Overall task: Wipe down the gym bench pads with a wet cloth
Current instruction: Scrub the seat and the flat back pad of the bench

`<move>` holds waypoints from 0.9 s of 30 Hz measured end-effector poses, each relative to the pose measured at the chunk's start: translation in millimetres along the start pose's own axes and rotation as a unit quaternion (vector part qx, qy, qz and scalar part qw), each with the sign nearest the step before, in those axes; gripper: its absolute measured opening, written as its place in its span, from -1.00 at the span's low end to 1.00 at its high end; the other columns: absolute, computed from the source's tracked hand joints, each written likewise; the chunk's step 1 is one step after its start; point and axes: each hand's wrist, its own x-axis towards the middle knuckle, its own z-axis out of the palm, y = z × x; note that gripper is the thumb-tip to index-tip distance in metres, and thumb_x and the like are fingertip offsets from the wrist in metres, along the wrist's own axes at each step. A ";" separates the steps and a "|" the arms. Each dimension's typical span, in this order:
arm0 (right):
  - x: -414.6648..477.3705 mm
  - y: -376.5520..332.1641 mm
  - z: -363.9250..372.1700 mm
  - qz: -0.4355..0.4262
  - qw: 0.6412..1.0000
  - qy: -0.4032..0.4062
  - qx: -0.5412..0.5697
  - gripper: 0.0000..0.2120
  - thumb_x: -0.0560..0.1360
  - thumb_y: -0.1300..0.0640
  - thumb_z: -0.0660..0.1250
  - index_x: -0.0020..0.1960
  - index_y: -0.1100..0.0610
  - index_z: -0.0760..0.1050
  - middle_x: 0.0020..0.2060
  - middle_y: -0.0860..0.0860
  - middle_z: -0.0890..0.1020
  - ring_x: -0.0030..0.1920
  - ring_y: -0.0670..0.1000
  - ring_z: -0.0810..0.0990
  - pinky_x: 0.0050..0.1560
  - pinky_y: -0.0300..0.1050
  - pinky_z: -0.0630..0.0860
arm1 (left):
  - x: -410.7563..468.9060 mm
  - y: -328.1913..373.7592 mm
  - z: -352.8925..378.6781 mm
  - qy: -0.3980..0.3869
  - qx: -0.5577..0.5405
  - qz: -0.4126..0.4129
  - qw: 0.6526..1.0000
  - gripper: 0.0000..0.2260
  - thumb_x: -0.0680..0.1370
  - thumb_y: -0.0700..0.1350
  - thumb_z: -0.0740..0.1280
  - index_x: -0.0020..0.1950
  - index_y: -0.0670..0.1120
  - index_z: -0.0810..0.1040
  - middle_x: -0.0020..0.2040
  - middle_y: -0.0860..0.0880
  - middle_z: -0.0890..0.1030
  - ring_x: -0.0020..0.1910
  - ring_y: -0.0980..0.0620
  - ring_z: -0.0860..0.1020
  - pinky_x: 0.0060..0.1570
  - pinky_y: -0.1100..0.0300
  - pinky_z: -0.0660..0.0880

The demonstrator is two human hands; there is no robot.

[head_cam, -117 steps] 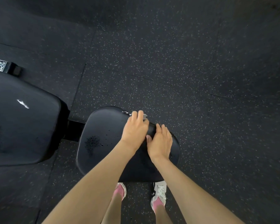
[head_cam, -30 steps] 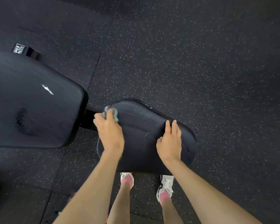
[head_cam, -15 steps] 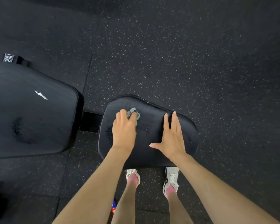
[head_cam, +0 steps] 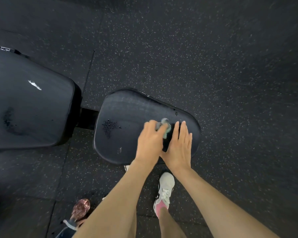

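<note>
The small black seat pad (head_cam: pixel 127 110) lies in the middle of the view, with a patch of dark wet droplets (head_cam: pixel 109 127) on its left part. My left hand (head_cam: pixel 149 141) presses a small pale green cloth (head_cam: pixel 165 128) onto the right half of this pad; only the cloth's tip shows past my fingers. My right hand (head_cam: pixel 180 146) rests flat on the pad just right of the cloth, fingers together, holding nothing. The larger black back pad (head_cam: pixel 29 107) sits to the left, marked with a damp smudge and a white scuff.
A black frame bar (head_cam: pixel 88 115) joins the two pads. Speckled black rubber floor (head_cam: pixel 213 57) surrounds the bench. My feet in white and pink shoes (head_cam: pixel 163 193) stand below the seat pad. A shiny pinkish object (head_cam: pixel 81 209) lies on the floor at lower left.
My left hand slid the cloth from the pad's left side rightward until it met my right hand. The right hand stayed flat on the right end of the pad.
</note>
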 end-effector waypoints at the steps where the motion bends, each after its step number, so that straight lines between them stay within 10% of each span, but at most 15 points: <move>1: -1.1 3.1 0.3 0.001 1.000 0.003 0.000 0.02 0.46 -0.13 0.39 0.55 0.24 -0.23 0.54 0.17 -0.20 0.55 0.09 -0.24 0.53 0.04 -0.25 | -0.6 4.9 5.0 -0.018 0.026 0.028 0.999 -0.70 0.32 -0.21 0.52 0.02 -0.08 0.59 -0.09 -0.08 0.50 -0.15 -0.07 0.50 -0.30 0.14 0.42; 12: -5.5 5.0 5.7 -0.070 0.994 -0.026 -0.085 0.02 0.48 -0.25 0.29 0.54 0.22 -0.30 0.54 0.14 -0.25 0.54 0.11 -0.26 0.48 0.13 -0.30 | 1.5 -55.6 -15.2 0.043 0.124 -0.045 0.990 -0.67 0.31 -0.40 0.45 0.06 -0.24 0.58 -0.11 -0.25 0.45 -0.18 -0.26 0.46 -0.42 0.05 0.38; 19: -5.6 0.1 7.6 -0.042 0.993 -0.057 -0.092 0.00 0.49 -0.23 0.28 0.54 0.24 -0.29 0.54 0.15 -0.24 0.54 0.11 -0.24 0.48 0.14 -0.28 | 0.6 -58.5 -28.2 0.140 0.036 -0.260 0.955 -0.70 0.53 -0.29 0.28 0.27 -0.18 0.50 0.16 -0.20 0.37 0.14 -0.19 0.37 -0.02 -0.01 0.41; 27: -0.8 -8.4 0.6 -0.033 0.994 -0.064 -0.086 0.03 0.48 -0.14 0.35 0.54 0.24 -0.32 0.53 0.14 -0.28 0.53 0.11 -0.30 0.47 0.12 -0.32 | -0.7 -12.4 10.7 0.008 0.080 0.030 0.996 -0.61 0.21 -0.36 0.52 0.00 -0.15 0.61 -0.14 -0.12 0.47 -0.21 -0.09 0.47 -0.39 0.21 0.27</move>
